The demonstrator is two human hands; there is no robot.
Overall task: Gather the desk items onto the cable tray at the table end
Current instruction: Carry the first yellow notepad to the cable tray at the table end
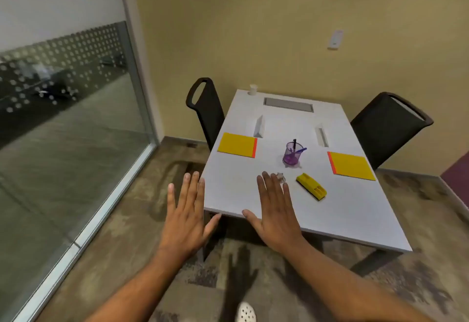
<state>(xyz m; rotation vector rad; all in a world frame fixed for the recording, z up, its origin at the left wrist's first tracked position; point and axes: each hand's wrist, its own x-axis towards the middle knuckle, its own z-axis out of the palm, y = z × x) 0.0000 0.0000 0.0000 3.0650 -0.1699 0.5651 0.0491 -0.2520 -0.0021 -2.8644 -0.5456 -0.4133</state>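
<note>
A white table [355, 210] carries two yellow notepads with orange spines, one at the left edge [237, 144] and one at the right [351, 166]. A purple pen cup [291, 154] with pens stands mid-table. Near it lie a yellow stapler [311, 186] and a small clear object [281, 177]. Two white tent cards [259, 126] [322, 137] stand further back. The grey cable tray [288, 104] is set into the far end. My left hand [186, 217] is spread flat beside the table's near left corner. My right hand [275, 210] is spread flat over the near edge, fingertips by the clear object.
A white paper cup [253, 89] stands at the far left corner. Black chairs flank the table on the left [206, 111] and right [388, 126]. A glass wall [63, 118] runs along the left. Carpet and a white shoe [245, 312] are below.
</note>
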